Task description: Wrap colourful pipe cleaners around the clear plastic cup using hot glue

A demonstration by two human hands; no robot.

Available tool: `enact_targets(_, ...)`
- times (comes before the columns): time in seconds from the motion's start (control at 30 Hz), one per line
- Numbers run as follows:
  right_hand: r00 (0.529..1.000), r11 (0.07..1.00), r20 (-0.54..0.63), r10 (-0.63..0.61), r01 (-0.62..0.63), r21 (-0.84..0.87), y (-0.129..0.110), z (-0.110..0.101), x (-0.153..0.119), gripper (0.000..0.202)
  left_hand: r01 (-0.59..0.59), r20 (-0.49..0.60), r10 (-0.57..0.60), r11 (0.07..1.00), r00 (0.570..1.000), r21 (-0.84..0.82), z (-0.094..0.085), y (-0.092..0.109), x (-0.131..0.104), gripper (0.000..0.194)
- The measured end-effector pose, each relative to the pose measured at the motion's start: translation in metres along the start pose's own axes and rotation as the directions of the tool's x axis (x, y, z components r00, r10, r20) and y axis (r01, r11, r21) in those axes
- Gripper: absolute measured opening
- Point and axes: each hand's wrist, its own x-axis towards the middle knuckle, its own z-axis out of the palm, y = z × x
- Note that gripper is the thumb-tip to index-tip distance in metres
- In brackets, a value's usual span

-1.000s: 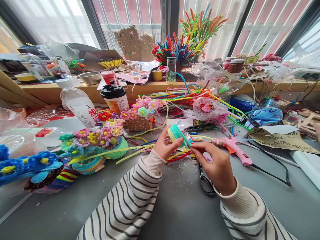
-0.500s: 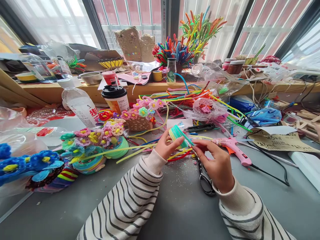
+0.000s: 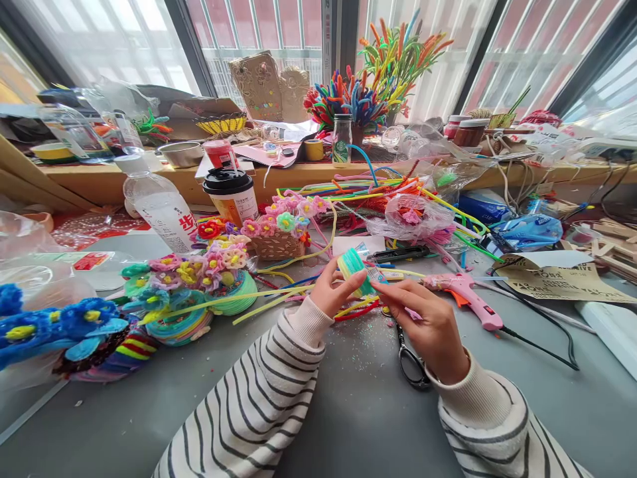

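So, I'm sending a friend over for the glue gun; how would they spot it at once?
On the gray table, find the right hand. Just beyond it, to the right, lies the glue gun. Its pink body, orange trigger and black cord set it apart from the black-handled scissors nearby.

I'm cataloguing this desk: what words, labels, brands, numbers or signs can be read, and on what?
"步", apparently: red, on the standing bottle.
Brown paper: dark capitals, too distorted to read surely.
Paper cup, lying bottle, glass jar, window frame: print too small or blurred.
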Motion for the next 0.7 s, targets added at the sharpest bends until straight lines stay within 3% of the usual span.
enact_targets(0.47,1.000,1.000,-0.016,0.020,-0.020,0.019,-0.0046,0.0010,-0.0001,0.028,0.137,0.163,-0.106,0.971,0.981,-0.195,-0.0029,-0.0001,0.0029,0.051)
enact_targets(0.57,0.990,0.992,-0.068,0.123,-0.121,0.036,-0.0077,0.0033,-0.0007,0.022,0.149,0.196,-0.109,0.968,0.974,-0.201,-0.0023,0.0018,0.0018,0.052)
enact_targets(0.7,0.955,0.953,-0.093,0.282,-0.268,0.143,-0.0088,0.0053,-0.0012,0.033,0.178,0.226,-0.129,0.961,0.965,-0.211,-0.0022,0.0024,0.0030,0.058)
